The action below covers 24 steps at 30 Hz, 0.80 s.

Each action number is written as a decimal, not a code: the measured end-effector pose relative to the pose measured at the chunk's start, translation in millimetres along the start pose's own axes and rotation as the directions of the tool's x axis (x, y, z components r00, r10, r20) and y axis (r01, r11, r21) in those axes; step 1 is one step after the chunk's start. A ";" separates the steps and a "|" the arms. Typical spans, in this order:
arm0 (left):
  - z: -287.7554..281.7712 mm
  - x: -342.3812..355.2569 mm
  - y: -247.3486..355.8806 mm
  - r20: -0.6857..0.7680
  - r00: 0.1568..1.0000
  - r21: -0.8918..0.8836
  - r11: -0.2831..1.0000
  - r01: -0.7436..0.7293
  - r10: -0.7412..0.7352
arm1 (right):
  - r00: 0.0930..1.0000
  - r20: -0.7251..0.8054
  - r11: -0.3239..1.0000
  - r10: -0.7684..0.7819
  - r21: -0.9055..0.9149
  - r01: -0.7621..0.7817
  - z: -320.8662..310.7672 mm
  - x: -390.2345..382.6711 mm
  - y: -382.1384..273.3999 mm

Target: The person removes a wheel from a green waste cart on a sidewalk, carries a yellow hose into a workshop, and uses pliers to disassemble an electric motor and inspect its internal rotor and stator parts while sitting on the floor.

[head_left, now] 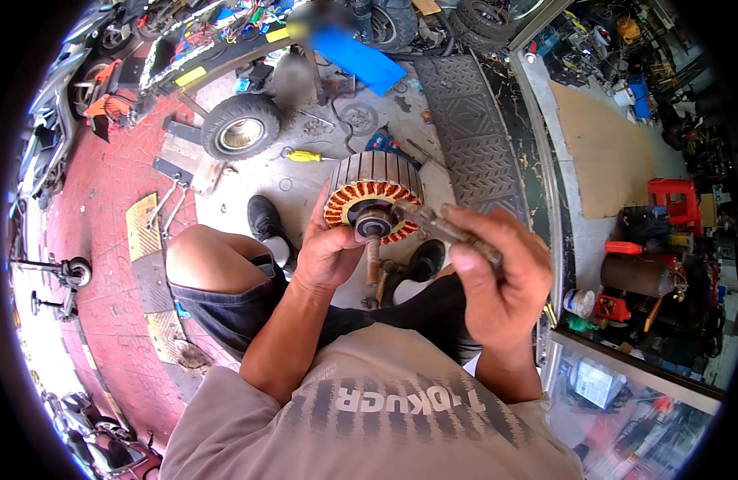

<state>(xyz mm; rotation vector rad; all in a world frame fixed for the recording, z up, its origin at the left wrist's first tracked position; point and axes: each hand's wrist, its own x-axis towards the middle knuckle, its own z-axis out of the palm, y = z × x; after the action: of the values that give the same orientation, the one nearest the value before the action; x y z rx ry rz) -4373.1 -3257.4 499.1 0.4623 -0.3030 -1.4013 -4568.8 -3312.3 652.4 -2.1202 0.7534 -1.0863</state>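
Note:
My left hand (325, 258) is closed round the near left side of a motor stator (375, 171), a ring of steel laminations with copper windings. A rusty shaft (373, 266) sticks out of its centre toward me, with a bearing (374, 222) at its base. In my right hand (506, 276) is a worn, rusty flat metal bar (439, 226), pinched between thumb and fingers. The bar's tip lies at the stator's right side, close to the bearing; whether it touches I cannot tell. Both hands are raised above the floor, between my knees.
Beyond the stator lie a blue power drill (389, 144), a yellow-handled screwdriver (303, 156) and a small wheel with tyre (241, 128). A metal plate (187, 156) lies left of them. A dark ridged mat (471, 120) and a glass display case (625, 400) are on the right.

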 end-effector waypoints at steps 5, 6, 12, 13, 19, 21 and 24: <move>17.7 0.4 -1.4 0.021 0.994 0.037 0.994 -0.107 0.106 | 0.994 0.052 0.945 -0.094 -0.310 0.106 10.5 -5.7 -12.9; 18.7 0.9 -3.6 0.023 0.991 0.051 0.990 -0.134 0.133 | 0.995 0.037 0.936 -0.089 -0.338 0.096 14.4 -8.6 -12.4; 21.2 1.9 -7.3 0.049 0.971 0.114 0.965 -0.237 0.233 | 0.996 -0.001 0.921 -0.084 -0.382 0.077 26.7 -21.2 -8.3; 20.9 2.0 -6.4 0.054 0.969 0.124 0.961 -0.246 0.241 | 0.996 0.023 0.920 -0.088 -0.380 0.090 26.5 -20.8 -8.3; 14.6 4.2 -5.2 0.061 0.964 0.080 0.962 -0.262 0.257 | 0.998 0.055 0.957 -0.013 -0.290 0.029 34.7 -24.8 -4.9; 15.7 3.4 -2.3 0.051 0.971 0.105 0.966 -0.237 0.233 | 0.997 0.076 0.964 0.009 -0.265 0.012 32.4 -21.7 -4.9; 14.8 1.5 -0.5 0.049 0.976 0.191 0.957 -0.216 0.211 | 0.994 0.096 0.980 0.056 -0.194 -0.036 22.4 -13.4 -0.1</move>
<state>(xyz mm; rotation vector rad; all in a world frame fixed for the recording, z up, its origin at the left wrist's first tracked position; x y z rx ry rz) -4380.3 -3260.9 511.7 0.5544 -0.5022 -1.1724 -4556.5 -3296.4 635.8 -2.2879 0.8850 -0.9050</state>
